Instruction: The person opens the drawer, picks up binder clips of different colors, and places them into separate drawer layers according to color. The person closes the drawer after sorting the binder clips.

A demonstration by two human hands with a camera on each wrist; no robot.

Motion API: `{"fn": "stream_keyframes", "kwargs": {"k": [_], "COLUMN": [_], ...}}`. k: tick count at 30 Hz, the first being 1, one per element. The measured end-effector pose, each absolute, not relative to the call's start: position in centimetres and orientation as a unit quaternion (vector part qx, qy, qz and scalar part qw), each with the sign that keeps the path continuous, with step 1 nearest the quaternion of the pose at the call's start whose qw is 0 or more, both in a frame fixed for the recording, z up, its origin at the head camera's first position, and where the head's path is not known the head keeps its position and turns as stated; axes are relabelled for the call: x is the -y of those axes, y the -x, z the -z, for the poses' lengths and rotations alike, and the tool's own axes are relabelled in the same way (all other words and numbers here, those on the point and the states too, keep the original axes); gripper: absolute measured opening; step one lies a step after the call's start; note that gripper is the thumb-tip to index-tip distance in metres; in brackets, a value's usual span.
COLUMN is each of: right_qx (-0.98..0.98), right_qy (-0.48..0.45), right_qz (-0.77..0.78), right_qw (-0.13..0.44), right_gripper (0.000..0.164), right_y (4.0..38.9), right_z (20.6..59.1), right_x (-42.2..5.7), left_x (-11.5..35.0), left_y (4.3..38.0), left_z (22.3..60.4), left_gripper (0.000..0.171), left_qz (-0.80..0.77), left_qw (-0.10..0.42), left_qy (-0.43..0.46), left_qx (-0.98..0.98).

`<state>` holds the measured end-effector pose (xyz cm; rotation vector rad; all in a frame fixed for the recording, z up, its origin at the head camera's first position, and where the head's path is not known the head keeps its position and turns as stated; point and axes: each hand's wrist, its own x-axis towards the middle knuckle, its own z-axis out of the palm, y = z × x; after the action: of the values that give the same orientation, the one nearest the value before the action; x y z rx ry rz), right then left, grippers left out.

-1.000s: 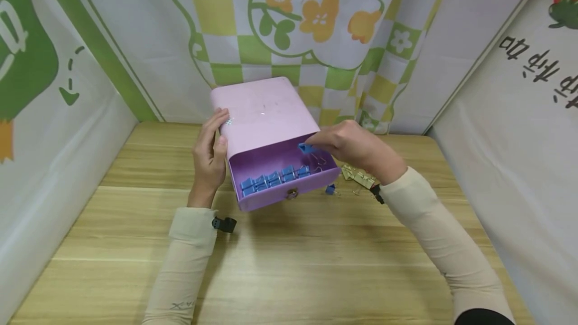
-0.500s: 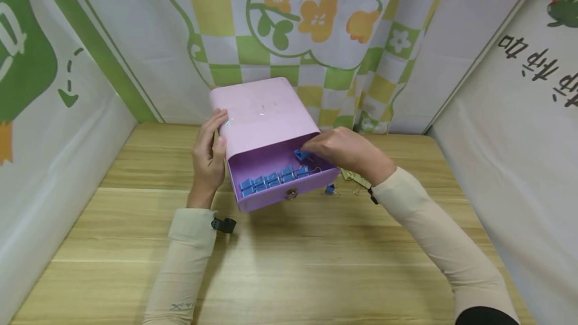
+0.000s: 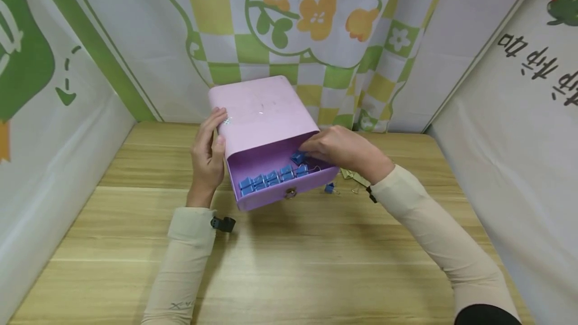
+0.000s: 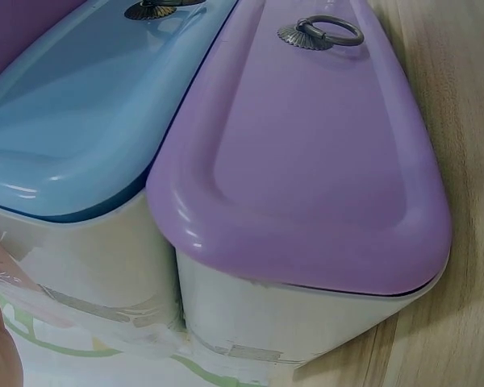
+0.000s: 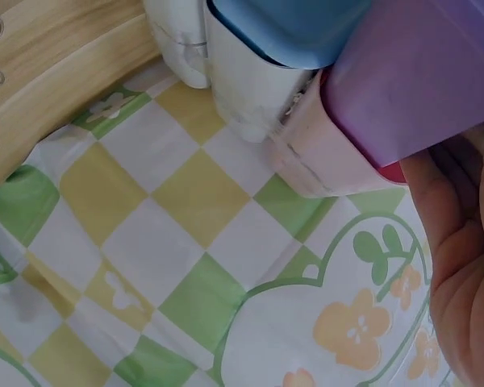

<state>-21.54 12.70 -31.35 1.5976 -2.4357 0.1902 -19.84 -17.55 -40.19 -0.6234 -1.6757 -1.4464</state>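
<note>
A pink drawer unit (image 3: 266, 112) stands on the table with its purple drawer (image 3: 266, 200) pulled out. Inside, several blue binder clips (image 3: 272, 178) line the drawer's front wall. My left hand (image 3: 207, 159) rests against the left side of the pink casing, fingertips at its upper edge. My right hand (image 3: 343, 149) reaches into the drawer's right part and pinches a blue binder clip (image 3: 298, 157), its fingertips partly hidden behind the hand. In the right wrist view, the right hand (image 5: 460, 250) is beside the purple drawer wall (image 5: 419, 76).
Yellow binder clips (image 3: 354, 177) and a loose blue binder clip (image 3: 330, 188) lie on the table right of the drawer. In the left wrist view, a blue drawer (image 4: 89, 105) and a lower purple drawer (image 4: 306, 153) have ring pulls. A checkered curtain (image 3: 253, 46) hangs behind.
My right hand has moved down and slightly left into the drawer, lowering the blue binder clip towards the row. The left hand and the drawer unit have stayed put.
</note>
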Motion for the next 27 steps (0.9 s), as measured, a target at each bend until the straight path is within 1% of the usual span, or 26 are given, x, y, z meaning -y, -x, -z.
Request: {"fn": "stream_keyframes", "kwargs": {"k": [6, 9, 15, 17, 19, 22, 27], "right_qx": [0.833, 0.833, 0.830, 0.840, 0.854, 0.878, 0.914], "right_qy": [-0.536, -0.529, -0.499, -0.472, -0.441, -0.393, -0.310], "right_qz": [-0.110, -0.142, -0.209, -0.225, -0.234, -0.242, -0.261], "right_qw": [0.077, 0.075, 0.136, 0.146, 0.145, 0.128, 0.034], "right_gripper": [0.020, 0.021, 0.023, 0.021, 0.019, 0.015, 0.018], "right_y": [20.9, 20.4, 19.6, 19.5, 19.3, 19.0, 18.6], "right_z": [30.6, 30.0, 28.9, 29.0, 29.2, 30.1, 32.3], "right_x": [-13.2, -13.9, -16.3, -17.3, -18.2, -19.7, -21.2], "left_x": [17.5, 17.5, 17.6, 17.6, 17.6, 17.6, 17.6], "left_y": [19.7, 19.8, 19.9, 19.9, 19.9, 19.9, 19.8], "left_z": [40.0, 40.1, 40.0, 40.0, 39.9, 40.0, 40.0], "left_gripper": [0.049, 0.050, 0.049, 0.049, 0.049, 0.049, 0.050], "left_qz": [0.575, 0.576, 0.574, 0.574, 0.574, 0.574, 0.575], "left_qw": [0.405, 0.404, 0.403, 0.405, 0.406, 0.406, 0.404], "left_qy": [0.247, 0.245, 0.243, 0.243, 0.244, 0.245, 0.245], "left_qx": [0.666, 0.667, 0.670, 0.669, 0.668, 0.667, 0.668]}}
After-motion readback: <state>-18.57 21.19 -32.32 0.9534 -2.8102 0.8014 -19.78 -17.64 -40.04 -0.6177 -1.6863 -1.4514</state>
